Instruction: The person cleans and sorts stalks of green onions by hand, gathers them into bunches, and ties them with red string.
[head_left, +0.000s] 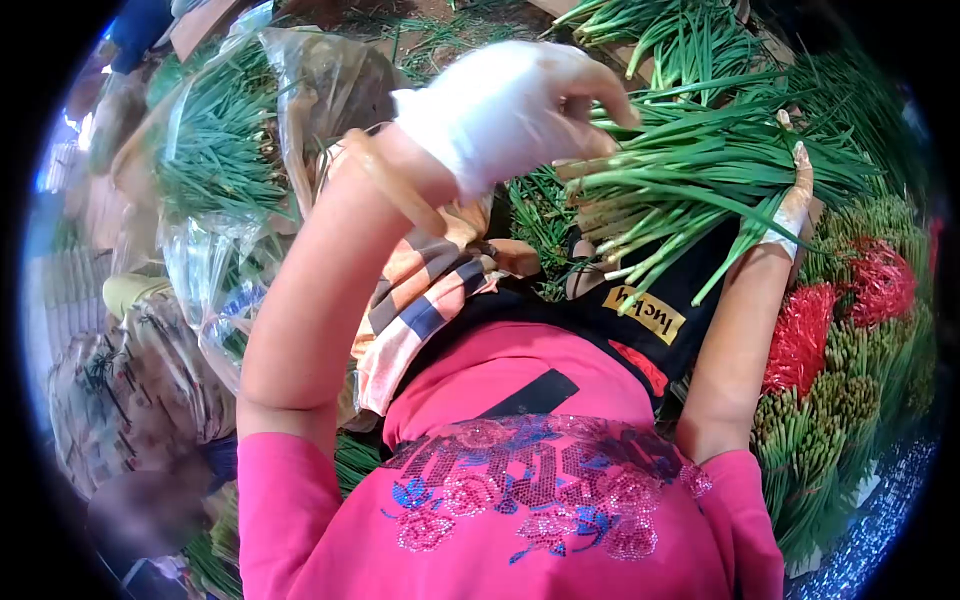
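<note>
A loose bunch of long green leafy stems (690,175) lies across my right hand (795,200), its pale ends pointing left. My right hand wears a whitish covering; its thumb and a finger show at the bunch's right side, the rest is hidden under the leaves. At the pale ends is my left hand (530,110), in a white glove with bare fingertips. Its fingers are bent and apart from the thumb, slightly blurred, with nothing clearly held between them. Below the bunch, a black cloth with a yellow "lucky" label (645,314) covers my lap.
Clear plastic bags of greens (225,140) stand at the left, near a person in patterned clothing (140,370). More green stems (690,45) lie at the top. Bundled stems (830,420) with red plastic string (800,340) line the right side.
</note>
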